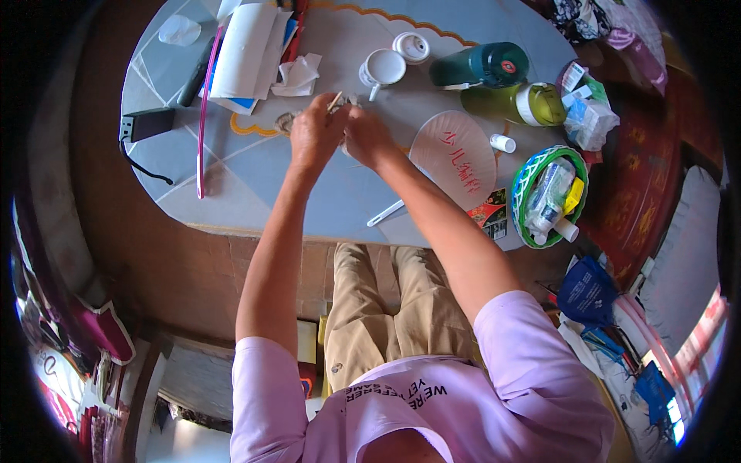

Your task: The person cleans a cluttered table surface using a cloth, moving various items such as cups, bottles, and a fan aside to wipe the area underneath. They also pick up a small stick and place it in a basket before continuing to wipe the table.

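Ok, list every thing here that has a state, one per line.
left hand: closed on a thin stick and small item, above the table
right hand: pinching the same small item
white cup: upright, lid off
white lid: lying beside the cup
green bottle: on its side, capped
yellow-green bottle: on its side, capped
round fan: flat on the table
woven basket: filled

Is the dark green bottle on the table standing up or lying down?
Lying down: the dark green bottle rests on its side on the table, cap end toward the person's right.
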`<state>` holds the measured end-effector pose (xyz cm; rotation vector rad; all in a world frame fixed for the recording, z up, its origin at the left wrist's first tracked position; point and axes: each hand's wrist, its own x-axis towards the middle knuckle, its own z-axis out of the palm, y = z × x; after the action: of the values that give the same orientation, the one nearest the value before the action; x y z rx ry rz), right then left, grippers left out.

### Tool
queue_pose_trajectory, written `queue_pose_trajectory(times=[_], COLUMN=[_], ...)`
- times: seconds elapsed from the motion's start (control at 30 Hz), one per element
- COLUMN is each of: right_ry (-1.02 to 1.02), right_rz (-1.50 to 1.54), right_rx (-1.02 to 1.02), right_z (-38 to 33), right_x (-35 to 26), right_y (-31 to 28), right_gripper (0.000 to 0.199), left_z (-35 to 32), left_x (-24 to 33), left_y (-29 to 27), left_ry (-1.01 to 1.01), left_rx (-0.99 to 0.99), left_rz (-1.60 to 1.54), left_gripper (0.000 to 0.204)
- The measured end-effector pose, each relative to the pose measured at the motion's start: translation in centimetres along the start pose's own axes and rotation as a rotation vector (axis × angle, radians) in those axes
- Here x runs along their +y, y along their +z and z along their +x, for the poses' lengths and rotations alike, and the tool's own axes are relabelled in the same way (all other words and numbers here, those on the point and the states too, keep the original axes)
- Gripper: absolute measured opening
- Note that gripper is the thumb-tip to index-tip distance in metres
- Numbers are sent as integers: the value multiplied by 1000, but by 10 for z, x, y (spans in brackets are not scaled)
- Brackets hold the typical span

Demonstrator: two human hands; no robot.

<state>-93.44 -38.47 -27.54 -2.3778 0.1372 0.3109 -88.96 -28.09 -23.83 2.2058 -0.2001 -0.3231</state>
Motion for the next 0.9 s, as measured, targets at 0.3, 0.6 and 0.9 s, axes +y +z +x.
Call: queue_pose_trajectory(times=[0.3,0.6,0.9], right_ry=[-22,481,485], right_rz=[197,730,366], right_rx=[447,514,298], right_z=[-59,10,48], right_x=[72,84,85], right_y=[-64,-58,-73], right_gripper=[31,55,57], left_z=[16,24,21], left_x=[20,20,16], left_y=[51,62,63], left_ry=[-75,-118,-121], left_rx=[-86,-54,-65], left_rz=[216,136,140], left_gripper=[37,30,23])
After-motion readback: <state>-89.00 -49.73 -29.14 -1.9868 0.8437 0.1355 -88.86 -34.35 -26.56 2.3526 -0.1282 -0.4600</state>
